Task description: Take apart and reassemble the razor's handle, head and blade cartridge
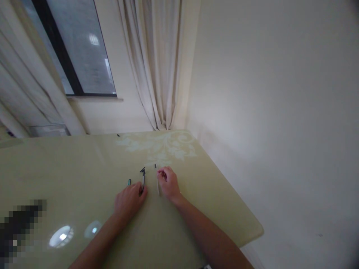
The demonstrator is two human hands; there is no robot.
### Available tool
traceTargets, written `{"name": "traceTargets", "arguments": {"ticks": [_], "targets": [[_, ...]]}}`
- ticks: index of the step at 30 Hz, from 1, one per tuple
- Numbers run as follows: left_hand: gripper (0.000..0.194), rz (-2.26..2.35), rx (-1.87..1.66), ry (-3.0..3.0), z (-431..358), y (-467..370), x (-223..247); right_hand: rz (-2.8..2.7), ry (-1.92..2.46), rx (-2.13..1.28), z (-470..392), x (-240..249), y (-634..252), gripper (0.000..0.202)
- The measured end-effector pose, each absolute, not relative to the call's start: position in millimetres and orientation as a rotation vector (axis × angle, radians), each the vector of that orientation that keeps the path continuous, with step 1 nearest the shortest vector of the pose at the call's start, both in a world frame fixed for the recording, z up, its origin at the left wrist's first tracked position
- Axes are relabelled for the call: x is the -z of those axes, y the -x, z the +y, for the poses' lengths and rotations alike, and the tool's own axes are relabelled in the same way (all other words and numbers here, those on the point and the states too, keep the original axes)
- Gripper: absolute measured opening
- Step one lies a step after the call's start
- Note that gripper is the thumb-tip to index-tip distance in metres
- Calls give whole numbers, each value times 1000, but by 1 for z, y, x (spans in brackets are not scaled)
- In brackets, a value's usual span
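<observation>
My left hand point(130, 199) rests low on the table, its fingers closed round the lower handle of a razor-like tool point(143, 180) with a black crosswise head pointing away from me. Just beyond the knuckles lies a small dark green piece point(129, 182), partly covered by the hand. My right hand point(169, 183) has thumb and fingers pinched at a thin pale stick point(157, 186) with a dark tip, a little right of the tool. The stick's exact kind is too small to tell.
The glossy pale-green table point(213, 201) has a white floral pattern point(168, 144) at its far end. A tiny black piece point(118, 135) lies near the far edge. A pixelated dark shape point(22, 224) is at left. A wall point(266, 112) borders the right; curtains point(157, 63) hang behind.
</observation>
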State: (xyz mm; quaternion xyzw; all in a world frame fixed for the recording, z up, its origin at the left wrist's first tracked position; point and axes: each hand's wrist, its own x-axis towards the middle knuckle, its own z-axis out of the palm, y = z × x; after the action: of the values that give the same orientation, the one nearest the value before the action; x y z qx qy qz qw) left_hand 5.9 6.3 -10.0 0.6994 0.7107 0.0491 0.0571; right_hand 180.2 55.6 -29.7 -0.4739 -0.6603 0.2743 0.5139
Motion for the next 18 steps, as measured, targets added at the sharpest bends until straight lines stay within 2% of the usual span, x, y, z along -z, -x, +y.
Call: {"name": "traceTargets", "arguments": {"ticks": [3,5,8,10,13,16,18], "targets": [[41,2201,-265,-2095,4,-3,8,-1574,1174,-782,44,24,-176,16],[40,2199,-484,-2125,0,1,9,-1562,1212,-852,37,21,-173,27],[40,1938,-891,-2272,-8,1,14,-1535,1150,-1020,31,17,-171,46],[39,1677,-1008,-2342,-11,-3,18,-1473,1026,-1169,29,16,-170,53],[37,1435,-1006,-2244,-11,-6,19,-1363,881,-1311,31,12,-174,57],[38,1402,-1088,-1955,-5,1,15,-1467,807,-1420,32,5,-184,55],[45,1349,-1181,-1761,-1,8,10,-1591,755,-1530,32,0,-192,52]]}}
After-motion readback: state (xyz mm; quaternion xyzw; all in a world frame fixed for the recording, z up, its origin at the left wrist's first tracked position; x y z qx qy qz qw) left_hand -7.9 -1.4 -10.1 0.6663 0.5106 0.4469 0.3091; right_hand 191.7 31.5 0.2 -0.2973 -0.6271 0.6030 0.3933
